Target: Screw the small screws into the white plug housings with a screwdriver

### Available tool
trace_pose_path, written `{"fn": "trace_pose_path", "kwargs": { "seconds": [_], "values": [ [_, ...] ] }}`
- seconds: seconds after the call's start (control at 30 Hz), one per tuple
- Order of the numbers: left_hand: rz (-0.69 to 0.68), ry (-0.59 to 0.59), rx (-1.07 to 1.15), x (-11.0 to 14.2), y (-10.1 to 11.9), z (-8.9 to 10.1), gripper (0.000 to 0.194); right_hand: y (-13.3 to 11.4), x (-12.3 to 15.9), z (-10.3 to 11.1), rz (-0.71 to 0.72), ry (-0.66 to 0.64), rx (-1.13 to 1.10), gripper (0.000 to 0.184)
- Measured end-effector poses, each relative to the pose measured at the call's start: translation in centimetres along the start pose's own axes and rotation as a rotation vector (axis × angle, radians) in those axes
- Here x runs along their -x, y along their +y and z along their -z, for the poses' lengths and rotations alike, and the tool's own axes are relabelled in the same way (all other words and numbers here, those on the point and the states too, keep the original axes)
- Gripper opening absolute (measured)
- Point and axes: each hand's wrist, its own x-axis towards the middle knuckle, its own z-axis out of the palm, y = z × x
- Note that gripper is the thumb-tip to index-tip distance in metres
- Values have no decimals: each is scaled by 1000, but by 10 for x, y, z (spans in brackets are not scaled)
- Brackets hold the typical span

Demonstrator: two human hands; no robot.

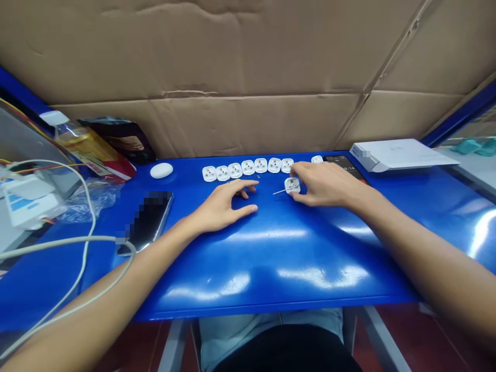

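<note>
My left hand (pixel 228 204) hovers over or rests on the blue table, its thumb and fingers apart and nothing between them. My right hand (pixel 323 183) pinches a small white rounded-square plastic part (pixel 292 182) with dark and metal spots on its face. A thin metal rod (pixel 279 191) crosses in front of that part and points left; whether the fingers grip the rod too is unclear. Behind both hands runs a row of several similar white parts (pixel 248 167). Tiny bits (pixel 259 176) lie just beyond my left fingertips.
A phone (pixel 149 222) lies left, beside a white oval case (pixel 161 170). Further left are a tilted bottle (pixel 87 147), a clear plastic bag (pixel 87 201) and a white cable (pixel 86 248) looping over my left forearm. At right are another phone (pixel 341 164) and a white box (pixel 403 154). Cardboard (pixel 240 124) walls the back.
</note>
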Motion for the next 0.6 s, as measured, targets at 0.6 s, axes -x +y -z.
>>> {"fn": "trace_pose_path", "kwargs": {
  "seconds": [0.6],
  "values": [
    [-29,-37,-16,0,-4,-1,60,39,-14,-32,-313,35,17,51]
  ]
}}
